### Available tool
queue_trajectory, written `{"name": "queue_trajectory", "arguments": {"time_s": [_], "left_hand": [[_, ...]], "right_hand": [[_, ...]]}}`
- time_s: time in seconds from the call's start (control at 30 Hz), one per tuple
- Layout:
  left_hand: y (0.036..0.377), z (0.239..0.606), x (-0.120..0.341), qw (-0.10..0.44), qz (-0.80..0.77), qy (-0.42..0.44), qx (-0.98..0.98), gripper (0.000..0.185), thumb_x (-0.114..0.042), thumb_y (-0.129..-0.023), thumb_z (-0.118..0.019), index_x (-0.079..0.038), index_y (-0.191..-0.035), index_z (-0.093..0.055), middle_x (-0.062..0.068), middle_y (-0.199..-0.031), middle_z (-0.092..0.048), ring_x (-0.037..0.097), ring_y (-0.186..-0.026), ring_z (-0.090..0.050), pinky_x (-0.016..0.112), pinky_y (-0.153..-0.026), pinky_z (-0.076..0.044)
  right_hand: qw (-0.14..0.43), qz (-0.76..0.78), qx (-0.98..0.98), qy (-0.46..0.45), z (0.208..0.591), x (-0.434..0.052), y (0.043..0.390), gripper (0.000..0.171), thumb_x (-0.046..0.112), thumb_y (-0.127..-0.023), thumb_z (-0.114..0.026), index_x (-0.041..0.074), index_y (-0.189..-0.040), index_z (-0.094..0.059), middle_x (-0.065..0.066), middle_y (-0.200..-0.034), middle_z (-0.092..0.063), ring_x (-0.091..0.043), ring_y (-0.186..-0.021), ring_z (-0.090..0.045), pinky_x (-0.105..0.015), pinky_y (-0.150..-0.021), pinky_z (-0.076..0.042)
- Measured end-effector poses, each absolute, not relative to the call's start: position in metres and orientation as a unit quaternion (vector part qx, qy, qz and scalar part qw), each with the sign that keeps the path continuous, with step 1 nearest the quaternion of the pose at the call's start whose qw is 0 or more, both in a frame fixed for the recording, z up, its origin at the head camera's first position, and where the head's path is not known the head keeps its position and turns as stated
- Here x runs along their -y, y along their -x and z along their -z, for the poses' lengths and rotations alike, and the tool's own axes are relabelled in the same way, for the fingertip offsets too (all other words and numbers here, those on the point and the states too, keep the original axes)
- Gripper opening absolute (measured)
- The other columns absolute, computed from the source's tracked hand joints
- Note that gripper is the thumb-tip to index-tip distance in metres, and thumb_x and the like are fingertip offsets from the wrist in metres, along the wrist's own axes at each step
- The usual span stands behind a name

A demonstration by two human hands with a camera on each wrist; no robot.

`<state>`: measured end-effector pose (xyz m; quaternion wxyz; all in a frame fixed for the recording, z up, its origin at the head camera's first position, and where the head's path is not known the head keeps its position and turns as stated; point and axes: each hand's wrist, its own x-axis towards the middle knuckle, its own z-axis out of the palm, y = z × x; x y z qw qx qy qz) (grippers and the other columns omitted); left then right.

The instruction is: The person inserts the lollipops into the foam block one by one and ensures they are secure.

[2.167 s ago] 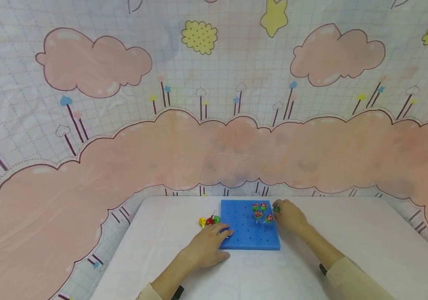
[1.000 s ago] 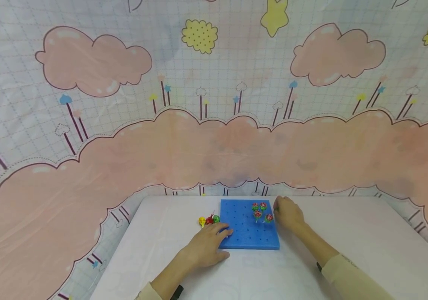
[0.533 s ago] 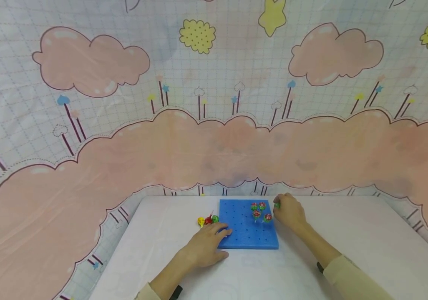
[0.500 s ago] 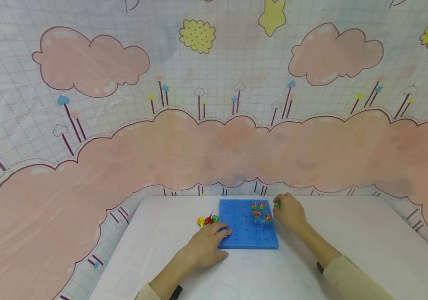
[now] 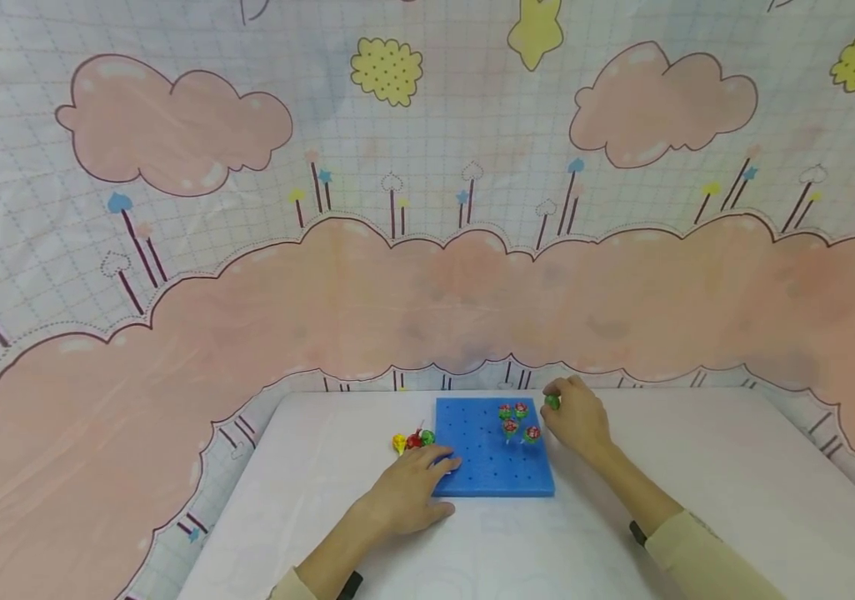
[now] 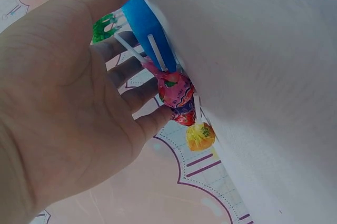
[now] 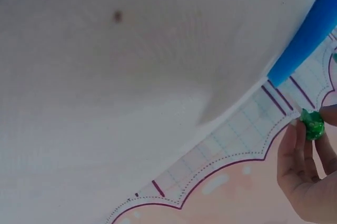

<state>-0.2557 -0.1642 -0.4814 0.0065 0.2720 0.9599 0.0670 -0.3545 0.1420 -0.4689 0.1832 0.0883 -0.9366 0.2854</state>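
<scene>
Pink clouds, yellow stars and thin stems cover the backdrop (image 5: 472,308) that rises beyond the far edge of the white tabletop (image 5: 667,475). On that surface lies a flat blue board (image 5: 472,462), dotted with small dark holes. Toward its far right side, four lollipops with red-and-green heads (image 5: 510,427) stand up on their sticks: two side by side at the far end, one just nearer, and one nearest and farthest right.

With my right hand (image 5: 581,418) I pinch a green-wrapped lollipop (image 5: 552,402) between thumb and fingers, just to the right of the board's far right corner; the right wrist view shows its wrapper between my fingertips, apart from the blue edge.

My left hand (image 5: 407,490) lies at the board's near left, fingers apart and thumb stretched out toward the right, with some fingertips over the board's left edge. Just beyond those fingers sit a yellow lollipop (image 5: 399,443), a red one (image 6: 175,90) in a pink, red and purple wrapper, and another green lollipop (image 5: 428,437). I cannot tell whether my fingers touch any of them. Beige sleeves (image 5: 705,554) cover both my forearms.
</scene>
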Motion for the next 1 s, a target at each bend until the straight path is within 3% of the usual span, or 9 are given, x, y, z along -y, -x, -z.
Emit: {"name": "queue_trajectory", "arguments": {"time_s": [0.27, 0.5, 1.0], "left_hand": [[0.255, 0.478, 0.164, 0.005, -0.076, -0.279, -0.957, 0.066, -0.047, -0.098, -0.071, -0.019, -0.155, -0.052, 0.006, -0.162, -0.044, 0.03, -0.151, -0.039, 0.054, -0.122, -0.034], [0.255, 0.479, 0.163, 0.008, -0.073, -0.274, -0.959, 0.066, -0.047, -0.098, -0.071, -0.021, -0.156, -0.051, 0.003, -0.163, -0.043, 0.028, -0.152, -0.038, 0.053, -0.123, -0.033], [0.256, 0.48, 0.163, 0.012, -0.069, -0.271, -0.96, 0.066, -0.048, -0.099, -0.069, -0.022, -0.156, -0.05, 0.003, -0.163, -0.042, 0.027, -0.152, -0.037, 0.052, -0.123, -0.033]], "right_hand": [[0.217, -0.31, 0.922, -0.084, 0.47, -0.141, 0.357, 0.023, 0.013, -0.09, -0.076, 0.002, -0.109, -0.071, -0.018, -0.109, -0.062, -0.025, -0.071, -0.06, -0.032, -0.057, -0.052], [0.232, -0.329, 0.911, -0.094, 0.47, -0.14, 0.357, 0.022, 0.011, -0.091, -0.076, 0.003, -0.11, -0.069, -0.016, -0.108, -0.063, -0.029, -0.084, -0.065, -0.04, -0.068, -0.061], [0.273, -0.357, 0.887, -0.106, 0.46, -0.136, 0.342, 0.02, 0.006, -0.091, -0.074, 0.002, -0.11, -0.068, -0.014, -0.107, -0.064, -0.03, -0.09, -0.066, -0.044, -0.074, -0.06]]}}
